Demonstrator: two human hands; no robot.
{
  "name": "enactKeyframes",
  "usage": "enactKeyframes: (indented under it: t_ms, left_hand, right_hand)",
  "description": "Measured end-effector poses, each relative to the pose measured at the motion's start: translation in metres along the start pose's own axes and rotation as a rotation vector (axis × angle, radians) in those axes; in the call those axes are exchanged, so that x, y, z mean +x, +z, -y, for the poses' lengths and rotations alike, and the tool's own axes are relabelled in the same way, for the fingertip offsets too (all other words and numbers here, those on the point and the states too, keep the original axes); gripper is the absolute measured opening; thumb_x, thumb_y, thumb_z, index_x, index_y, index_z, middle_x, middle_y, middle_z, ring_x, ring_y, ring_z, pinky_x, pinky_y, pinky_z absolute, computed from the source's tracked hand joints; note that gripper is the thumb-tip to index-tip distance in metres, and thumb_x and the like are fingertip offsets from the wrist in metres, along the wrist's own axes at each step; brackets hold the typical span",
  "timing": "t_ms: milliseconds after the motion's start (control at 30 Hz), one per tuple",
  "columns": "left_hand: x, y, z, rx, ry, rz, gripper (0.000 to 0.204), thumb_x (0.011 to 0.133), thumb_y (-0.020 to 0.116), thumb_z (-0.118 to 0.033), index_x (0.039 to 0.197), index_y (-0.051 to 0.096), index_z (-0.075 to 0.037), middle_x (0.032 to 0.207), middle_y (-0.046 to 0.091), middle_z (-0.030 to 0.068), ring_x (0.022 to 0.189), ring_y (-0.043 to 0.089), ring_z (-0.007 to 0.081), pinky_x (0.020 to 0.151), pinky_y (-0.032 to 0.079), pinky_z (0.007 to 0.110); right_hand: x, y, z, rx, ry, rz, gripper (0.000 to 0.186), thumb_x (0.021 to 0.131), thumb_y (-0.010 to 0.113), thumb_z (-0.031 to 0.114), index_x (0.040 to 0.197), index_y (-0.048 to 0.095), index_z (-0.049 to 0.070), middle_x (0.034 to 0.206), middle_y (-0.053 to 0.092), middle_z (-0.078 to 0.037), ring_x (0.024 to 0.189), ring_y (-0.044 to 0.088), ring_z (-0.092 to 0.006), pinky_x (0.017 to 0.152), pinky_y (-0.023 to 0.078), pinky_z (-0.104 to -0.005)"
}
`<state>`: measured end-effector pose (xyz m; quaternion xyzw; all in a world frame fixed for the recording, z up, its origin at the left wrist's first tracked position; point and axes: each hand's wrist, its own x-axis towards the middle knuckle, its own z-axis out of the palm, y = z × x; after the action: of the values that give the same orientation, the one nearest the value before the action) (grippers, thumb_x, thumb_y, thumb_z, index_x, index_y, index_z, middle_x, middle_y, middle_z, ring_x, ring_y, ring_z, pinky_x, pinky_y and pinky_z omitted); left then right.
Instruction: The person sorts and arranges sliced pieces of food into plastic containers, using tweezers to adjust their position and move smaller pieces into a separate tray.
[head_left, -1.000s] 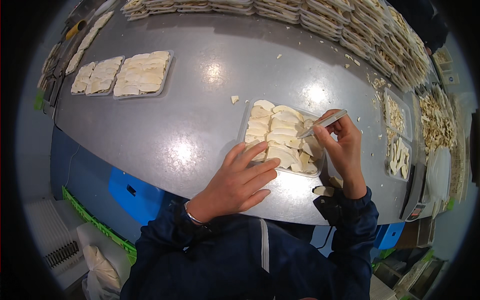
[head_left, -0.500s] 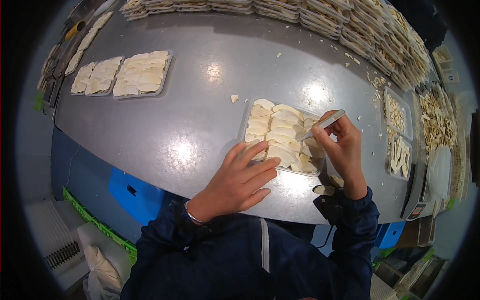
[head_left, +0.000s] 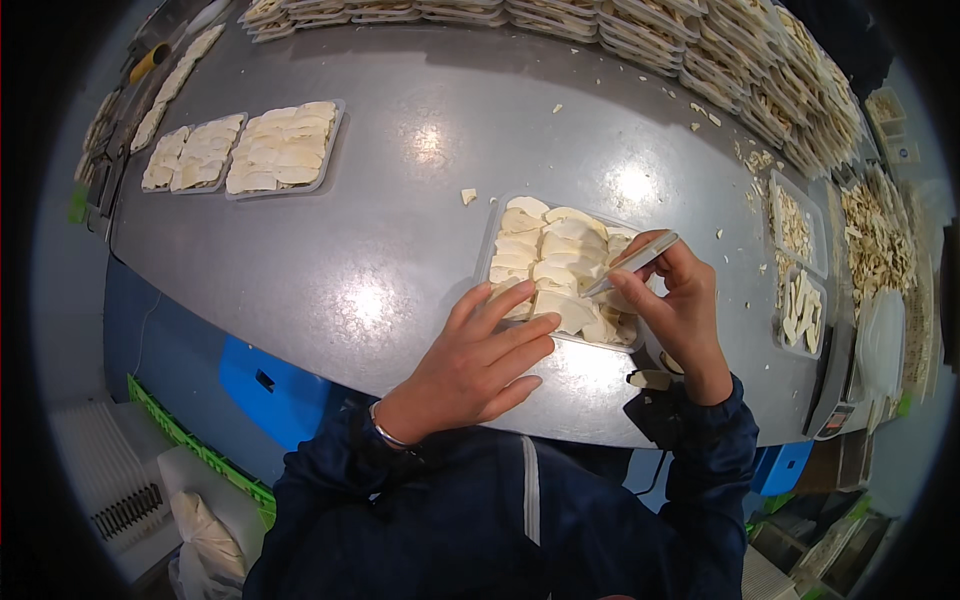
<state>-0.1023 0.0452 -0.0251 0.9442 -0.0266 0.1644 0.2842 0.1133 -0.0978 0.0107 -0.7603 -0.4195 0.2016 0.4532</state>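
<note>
Pale slices [head_left: 572, 246] are lying in columns in the clear tray [head_left: 488, 245], which is resting before us on the table [head_left: 420, 235]. Compared with a second ago, the tweezers [head_left: 643, 254] are pointing nearer us and farther left, toward the middle column; we are inferring a shift between slices. Our right hand [head_left: 682, 312] is gripping them; our left hand [head_left: 472, 368] is spreading, empty, over the near-left corner. Filled trays [head_left: 285, 150] are sitting farther left.

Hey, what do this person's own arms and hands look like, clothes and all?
Both arms are in dark navy, slightly shiny long sleeves. The left hand and right hand are bare, without gloves. A thin silvery bracelet circles the left wrist; none shows on the right.
</note>
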Motion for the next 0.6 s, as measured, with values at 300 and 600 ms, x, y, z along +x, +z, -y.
enactKeyframes:
  t_ms: [300, 600]
  left_hand:
    - [0.0001, 0.0003, 0.0002, -0.002, 0.005, -0.005, 0.03, 0.083, 0.069, -0.026, 0.108, 0.066, -0.009, 0.136, 0.059, 0.0033, 0.141, 0.038, 0.0313, 0.116, 0.022, 0.051]
    - [0.0003, -0.0001, -0.0003, -0.01, 0.007, -0.007, 0.03, 0.083, 0.068, -0.026, 0.107, 0.066, -0.008, 0.137, 0.059, 0.004, 0.141, 0.038, 0.0315, 0.115, 0.023, 0.052]
  right_hand:
    - [0.0007, 0.0044, 0.0013, -0.008, -0.008, -0.049, 0.02, 0.081, 0.077, 0.008, 0.095, 0.065, 0.0, 0.074, 0.063, -0.001, 0.068, 0.056, -0.0076, 0.065, 0.049, -0.0228]
    - [0.0027, 0.0044, 0.0006, 0.013, -0.051, -0.06, 0.022, 0.081, 0.077, 0.008, 0.097, 0.065, 0.0, 0.073, 0.063, -0.002, 0.067, 0.056, -0.0076, 0.064, 0.049, -0.0226]
